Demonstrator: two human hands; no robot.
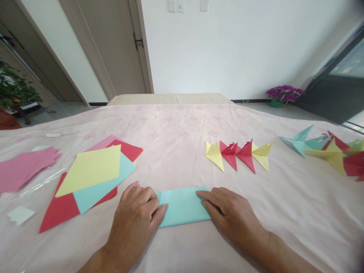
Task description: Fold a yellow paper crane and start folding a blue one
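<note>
Floor [251,107]: pot [275,103] holding flowers [285,93]; left hand [135,212], right hand [234,208] touching turquoise paper [183,206].

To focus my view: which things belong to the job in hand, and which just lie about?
Job:
folded light-blue paper, touched by left hand and right hand
likely loose sheets, folded figures

Apparently lying about:
white scrap
purple flowers
leafy plant

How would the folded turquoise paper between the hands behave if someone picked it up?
The folded turquoise paper would probably feel light, since it looks thin. Its folded layers likely make it stiffer than a single sheet, though it might bend. Lying flat on the cloth, it seems unlikely to roll or tip if pushed.
</note>
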